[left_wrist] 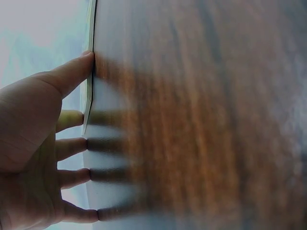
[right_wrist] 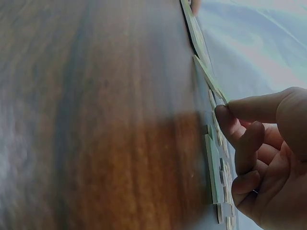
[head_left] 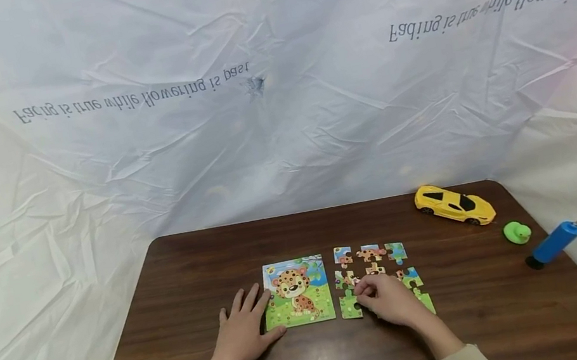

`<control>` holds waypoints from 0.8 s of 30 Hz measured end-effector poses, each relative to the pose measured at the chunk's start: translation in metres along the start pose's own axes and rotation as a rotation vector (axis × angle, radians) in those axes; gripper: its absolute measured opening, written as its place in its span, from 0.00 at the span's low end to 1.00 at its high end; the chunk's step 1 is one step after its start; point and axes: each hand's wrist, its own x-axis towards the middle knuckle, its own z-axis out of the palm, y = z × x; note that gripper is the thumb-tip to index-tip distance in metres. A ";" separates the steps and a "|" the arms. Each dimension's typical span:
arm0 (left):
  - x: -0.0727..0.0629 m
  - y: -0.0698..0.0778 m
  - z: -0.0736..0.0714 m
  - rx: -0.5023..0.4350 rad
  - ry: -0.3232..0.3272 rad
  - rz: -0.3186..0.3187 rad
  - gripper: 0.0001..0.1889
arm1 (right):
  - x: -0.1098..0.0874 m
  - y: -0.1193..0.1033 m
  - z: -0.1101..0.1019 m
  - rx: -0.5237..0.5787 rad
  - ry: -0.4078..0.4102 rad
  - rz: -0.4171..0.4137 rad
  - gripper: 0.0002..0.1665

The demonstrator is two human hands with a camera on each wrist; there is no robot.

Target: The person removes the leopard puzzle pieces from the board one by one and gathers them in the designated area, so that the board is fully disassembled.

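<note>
A square leopard picture board [head_left: 297,294] lies flat on the table. My left hand [head_left: 242,330] rests at its left side with fingers spread; in the left wrist view the thumb [left_wrist: 76,72] touches the board's edge. To the right of the board are loose jigsaw pieces in rough rows, among them a blue-green one [head_left: 396,251]. My right hand [head_left: 390,298] is over these pieces and covers some of them. Between its thumb and fingers it pinches a green puzzle piece [head_left: 350,307], which the right wrist view shows tilted, its far end low near the tabletop.
A yellow toy car [head_left: 454,205] stands at the back right of the brown table [head_left: 191,255]. Nearer the right edge are a small green toy [head_left: 517,232] and a blue-handled tool [head_left: 557,242] with a thin metal tip. White printed cloth [head_left: 282,142] hangs behind and at both sides.
</note>
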 end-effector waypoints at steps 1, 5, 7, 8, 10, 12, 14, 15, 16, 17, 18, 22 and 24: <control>0.000 0.000 0.000 -0.001 0.000 0.001 0.44 | 0.000 0.000 0.001 -0.009 0.002 0.000 0.03; 0.000 0.000 0.001 -0.003 -0.001 0.004 0.44 | 0.001 0.002 0.002 -0.028 0.016 -0.003 0.06; 0.000 0.000 0.001 -0.002 -0.003 0.002 0.44 | 0.001 0.003 0.002 -0.037 0.022 -0.002 0.06; 0.000 0.000 0.001 -0.002 -0.004 0.001 0.44 | 0.000 0.003 0.002 -0.036 0.022 -0.002 0.05; 0.000 0.000 0.001 -0.004 -0.004 0.000 0.44 | -0.001 0.004 0.001 -0.036 0.027 -0.001 0.03; -0.001 0.001 0.001 -0.007 -0.006 -0.002 0.44 | -0.002 0.004 -0.001 -0.036 0.029 -0.005 0.03; -0.002 0.001 0.000 -0.011 -0.008 -0.004 0.44 | -0.003 0.004 -0.004 -0.042 0.034 -0.019 0.03; -0.002 0.001 0.000 -0.014 -0.009 -0.006 0.44 | -0.003 0.004 -0.007 -0.048 0.041 -0.031 0.03; -0.002 0.001 -0.001 -0.018 -0.011 -0.007 0.44 | -0.004 0.004 -0.009 -0.056 0.049 -0.042 0.03; -0.002 0.001 -0.001 -0.020 -0.012 -0.009 0.44 | -0.004 0.004 -0.012 -0.063 0.058 -0.051 0.03; -0.003 0.001 -0.001 -0.023 -0.013 -0.010 0.44 | -0.004 0.004 -0.016 -0.071 0.073 -0.060 0.03; -0.002 0.000 -0.003 -0.030 -0.005 -0.010 0.45 | -0.005 0.008 -0.031 -0.142 0.159 -0.097 0.04; -0.001 -0.001 -0.004 -0.029 0.009 -0.007 0.45 | -0.006 0.012 -0.040 -0.224 0.229 -0.131 0.06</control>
